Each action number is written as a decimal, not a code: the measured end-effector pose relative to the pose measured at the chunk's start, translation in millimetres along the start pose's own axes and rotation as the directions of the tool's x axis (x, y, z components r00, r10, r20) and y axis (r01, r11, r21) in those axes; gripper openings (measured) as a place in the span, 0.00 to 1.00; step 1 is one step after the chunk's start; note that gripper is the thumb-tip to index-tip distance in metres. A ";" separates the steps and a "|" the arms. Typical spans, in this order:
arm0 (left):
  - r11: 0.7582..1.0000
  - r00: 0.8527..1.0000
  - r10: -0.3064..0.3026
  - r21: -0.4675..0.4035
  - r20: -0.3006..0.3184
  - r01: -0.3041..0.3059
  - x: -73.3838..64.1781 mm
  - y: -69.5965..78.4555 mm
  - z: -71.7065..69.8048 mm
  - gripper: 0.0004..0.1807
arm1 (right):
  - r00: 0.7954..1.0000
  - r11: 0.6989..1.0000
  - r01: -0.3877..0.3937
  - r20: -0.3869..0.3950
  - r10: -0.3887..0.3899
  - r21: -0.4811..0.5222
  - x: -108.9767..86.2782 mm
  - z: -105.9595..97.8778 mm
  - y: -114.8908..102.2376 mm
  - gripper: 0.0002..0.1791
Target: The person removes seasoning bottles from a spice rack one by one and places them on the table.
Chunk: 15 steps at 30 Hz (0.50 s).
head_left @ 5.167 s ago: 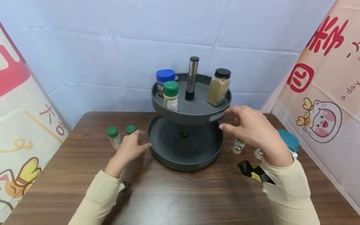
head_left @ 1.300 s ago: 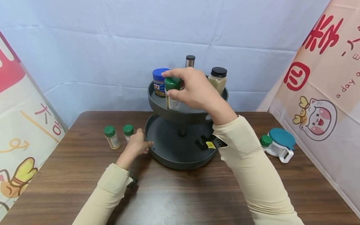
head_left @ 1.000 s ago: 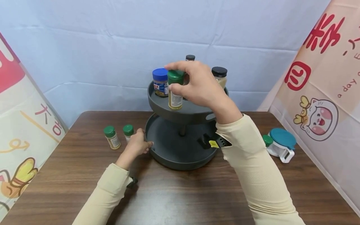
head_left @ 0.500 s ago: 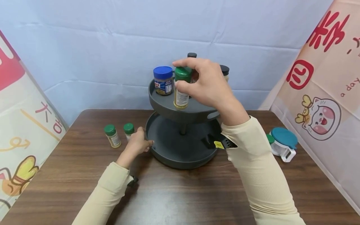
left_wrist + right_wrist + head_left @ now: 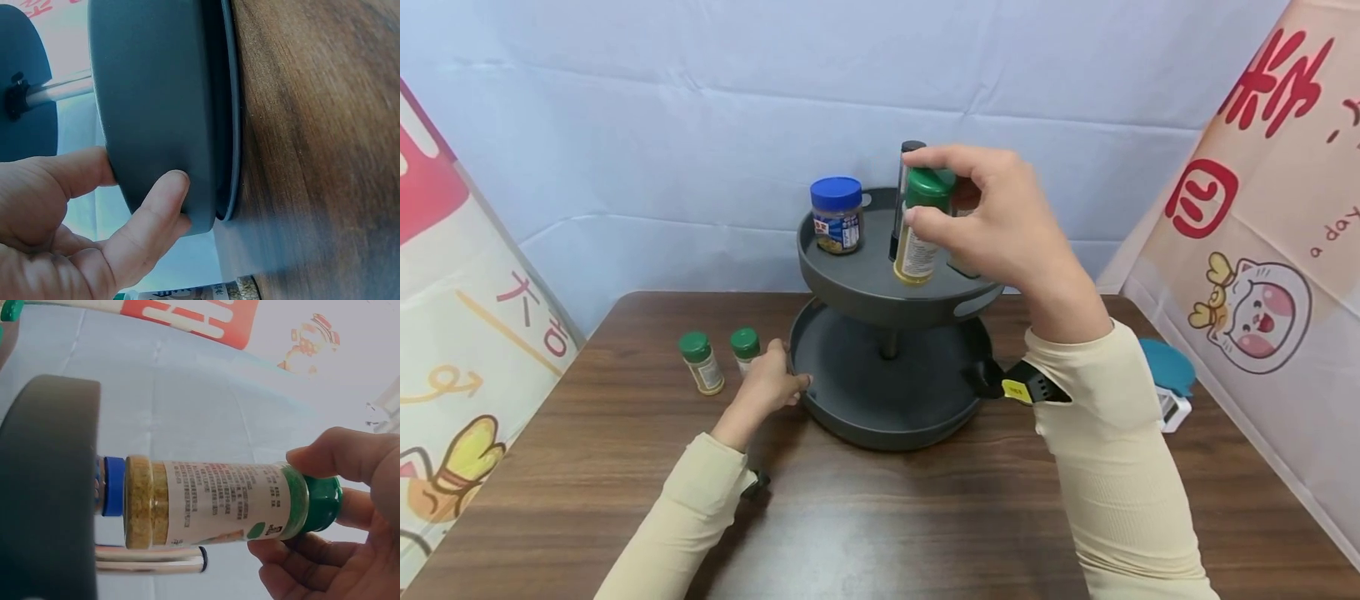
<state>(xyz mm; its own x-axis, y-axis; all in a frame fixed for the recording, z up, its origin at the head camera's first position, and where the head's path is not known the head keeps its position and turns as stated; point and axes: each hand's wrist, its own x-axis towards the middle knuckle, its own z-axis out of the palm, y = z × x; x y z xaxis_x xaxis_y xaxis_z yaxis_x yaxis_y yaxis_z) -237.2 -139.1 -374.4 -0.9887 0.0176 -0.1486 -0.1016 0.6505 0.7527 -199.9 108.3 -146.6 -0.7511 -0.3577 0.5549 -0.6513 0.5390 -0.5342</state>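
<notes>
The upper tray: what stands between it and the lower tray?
A shiny pole stands between the upper tray and the lower tray; the left wrist view shows it most clearly.

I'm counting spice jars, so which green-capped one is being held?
The jar the right hand pinches near its cap; the two other visible green-capped jars stand on the table.
</notes>
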 end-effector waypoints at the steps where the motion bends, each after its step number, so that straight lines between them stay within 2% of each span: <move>1: 1.000 1.000 -0.001 -0.002 0.001 0.001 -0.3 0.1 0.1 0.36 | 1.000 1.000 0.002 -0.009 -0.002 -0.012 -1.0 -2.0 0.2 0.21; 7: 1.000 1.000 0.008 0.004 -0.002 -0.008 -1.0 0.1 -1.3 0.35 | 0.998 0.994 0.021 -0.057 -0.028 -0.110 -9.3 -12.5 -4.3 0.22; 9: 1.000 1.000 0.006 0.010 -0.001 -0.006 -0.4 -0.2 -1.6 0.35 | 0.997 0.992 0.029 -0.064 -0.037 -0.124 -10.4 -15.8 2.4 0.22; 10: 1.000 1.000 0.007 0.011 0.000 -0.007 -0.4 -0.3 -1.5 0.35 | 0.996 0.989 0.038 -0.070 -0.048 -0.142 -9.0 -17.1 13.8 0.23; 12: 1.000 1.000 0.003 0.013 -0.001 -0.003 0.1 -0.7 -1.3 0.35 | 0.995 0.981 0.054 -0.068 -0.067 -0.185 -1.1 -19.9 54.9 0.26; 15: 1.000 1.000 0.009 0.014 0.000 -0.009 0.3 -0.7 -1.0 0.35 | 0.992 0.965 0.075 -0.076 -0.097 -0.250 18.6 -21.9 145.3 0.35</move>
<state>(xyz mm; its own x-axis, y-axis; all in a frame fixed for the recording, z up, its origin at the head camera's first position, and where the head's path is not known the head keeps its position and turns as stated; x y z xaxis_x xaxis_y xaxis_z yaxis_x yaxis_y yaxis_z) -237.5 -140.3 -374.4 -0.9896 0.0232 -0.1422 -0.0916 0.6609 0.7448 -306.1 196.6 -199.9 -0.6743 -0.3488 0.6509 -0.6577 0.6843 -0.3147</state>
